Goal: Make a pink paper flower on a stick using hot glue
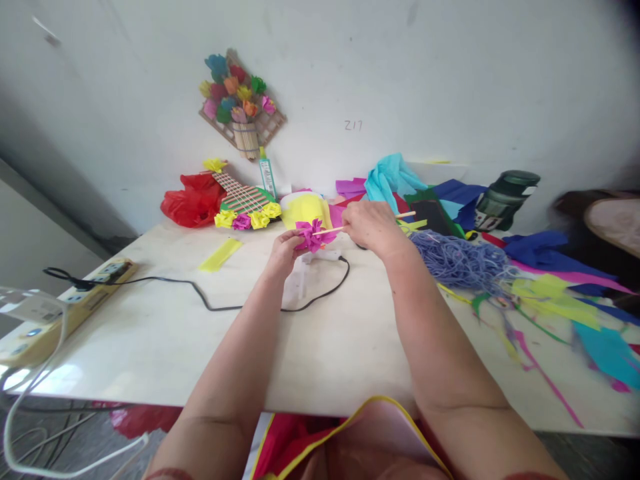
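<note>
My left hand [286, 252] pinches the left edge of a magenta crepe-paper flower [312, 235], holding it above the table. Fingers closed, my right hand [369, 227] grips a thin wooden stick [330, 231], whose one end reaches into the flower and whose other end sticks out past the knuckles. Below the flower, a whitish glue gun [325, 256] lies on the table, partly hidden by it, with a black cord trailing off. Behind the hands sits a piece of yellow paper [303, 211].
A yellow power strip [80, 303] lies at the left edge. Tangled blue-purple strings [460, 260] and coloured paper scraps cover the right side. A dark green bottle [507, 199] stands at the back right. A flower-trimmed stick craft [245, 200] leans by the wall, near a red bag [193, 203].
</note>
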